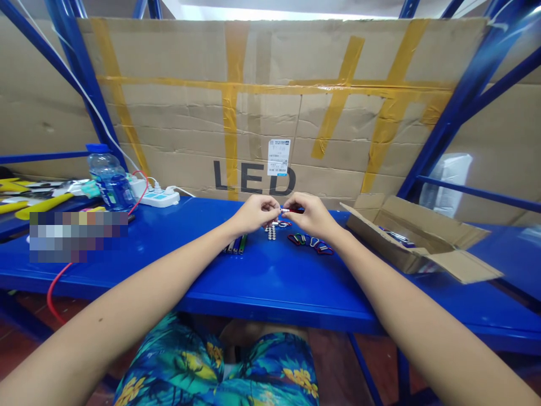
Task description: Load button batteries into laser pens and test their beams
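Observation:
Over the middle of the blue table, my two hands meet fingertip to fingertip. My right hand pinches a slim red tube with a silver end, which points at the other hand. At that end the fingers of my left hand are closed; what they grip is too small to make out. Just below lie small round silver pieces in short rows. Beside my right wrist several coloured carabiners are fanned out. Several slim coloured tubes lie side by side, partly hidden by my left forearm.
An opened cardboard box with metallic items inside stands at right. At left are a blue-capped bottle, a white power strip, yellow-handled tools and a red cable. A large carton walls off the back.

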The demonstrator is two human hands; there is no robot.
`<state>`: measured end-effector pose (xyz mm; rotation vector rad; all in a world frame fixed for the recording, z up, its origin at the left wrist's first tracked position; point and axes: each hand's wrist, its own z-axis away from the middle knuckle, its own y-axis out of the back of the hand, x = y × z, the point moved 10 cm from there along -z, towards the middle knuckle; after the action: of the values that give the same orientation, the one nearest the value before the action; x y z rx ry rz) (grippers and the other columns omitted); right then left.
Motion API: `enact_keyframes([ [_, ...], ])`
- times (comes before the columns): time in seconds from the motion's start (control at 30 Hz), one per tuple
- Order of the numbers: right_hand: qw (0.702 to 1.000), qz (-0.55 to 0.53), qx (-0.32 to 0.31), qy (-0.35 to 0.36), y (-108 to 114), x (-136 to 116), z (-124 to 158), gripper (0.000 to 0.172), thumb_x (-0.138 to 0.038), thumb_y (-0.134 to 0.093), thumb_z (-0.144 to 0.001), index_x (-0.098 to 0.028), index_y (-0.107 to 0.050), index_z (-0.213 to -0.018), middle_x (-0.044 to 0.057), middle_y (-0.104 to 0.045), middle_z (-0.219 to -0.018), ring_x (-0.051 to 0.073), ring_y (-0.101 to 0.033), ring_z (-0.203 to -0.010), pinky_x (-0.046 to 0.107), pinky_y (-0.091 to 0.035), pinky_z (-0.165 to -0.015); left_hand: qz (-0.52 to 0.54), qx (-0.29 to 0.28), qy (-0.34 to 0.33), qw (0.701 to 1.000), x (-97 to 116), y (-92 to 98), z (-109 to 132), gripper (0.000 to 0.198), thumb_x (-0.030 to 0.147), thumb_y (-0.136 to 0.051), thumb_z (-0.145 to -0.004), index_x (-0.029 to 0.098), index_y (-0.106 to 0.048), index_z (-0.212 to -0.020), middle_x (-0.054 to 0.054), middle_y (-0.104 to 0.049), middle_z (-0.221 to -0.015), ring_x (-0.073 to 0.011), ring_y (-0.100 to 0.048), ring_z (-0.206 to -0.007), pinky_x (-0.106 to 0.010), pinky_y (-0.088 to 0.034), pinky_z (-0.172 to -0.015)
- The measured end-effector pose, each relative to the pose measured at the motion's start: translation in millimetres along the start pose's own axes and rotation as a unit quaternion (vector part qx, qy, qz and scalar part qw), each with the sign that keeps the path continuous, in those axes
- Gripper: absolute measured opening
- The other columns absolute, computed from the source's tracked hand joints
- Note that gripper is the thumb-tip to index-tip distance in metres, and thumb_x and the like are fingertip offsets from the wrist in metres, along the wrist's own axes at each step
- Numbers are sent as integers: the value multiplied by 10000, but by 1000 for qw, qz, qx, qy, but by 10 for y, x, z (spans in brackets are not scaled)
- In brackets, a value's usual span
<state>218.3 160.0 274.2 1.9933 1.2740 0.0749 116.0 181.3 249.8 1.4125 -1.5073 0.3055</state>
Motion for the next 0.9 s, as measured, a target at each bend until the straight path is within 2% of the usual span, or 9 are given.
enact_keyframes([
  [0.2,999,41,-16,22,-55,-69,14,75,-112,-589,-794,-165,-640,-779,71,-676,-780,193,-609,-731,315,-440,-674,1,0,-3,1000,4,-8,-8,49,163,-596,-775,127,-603,-742,20,-560,-510,-85,-513,-464,-203,-395,-474],
  [0.53,995,53,-81,-23,-158,-36,24,138,-88,-518,-830,-135,-640,-789,57,-657,-709,158,-570,-656,268,-384,-634,-36,-8,-13,999,28,-35,12,22,148,-575,-760,136,-594,-759,32,-557,-546,-90,-511,-503,-217,-389,-499],
  [0.9,989,19,-122,-76,-238,93,45,165,-123,-474,-844,-143,-607,-748,10,-582,-599,133,-510,-586,260,-354,-602,-44,-6,-5,999,0,-43,11,22,161,-592,-756,140,-590,-759,26,-562,-561,-96,-513,-523,-225,-396,-514],
])
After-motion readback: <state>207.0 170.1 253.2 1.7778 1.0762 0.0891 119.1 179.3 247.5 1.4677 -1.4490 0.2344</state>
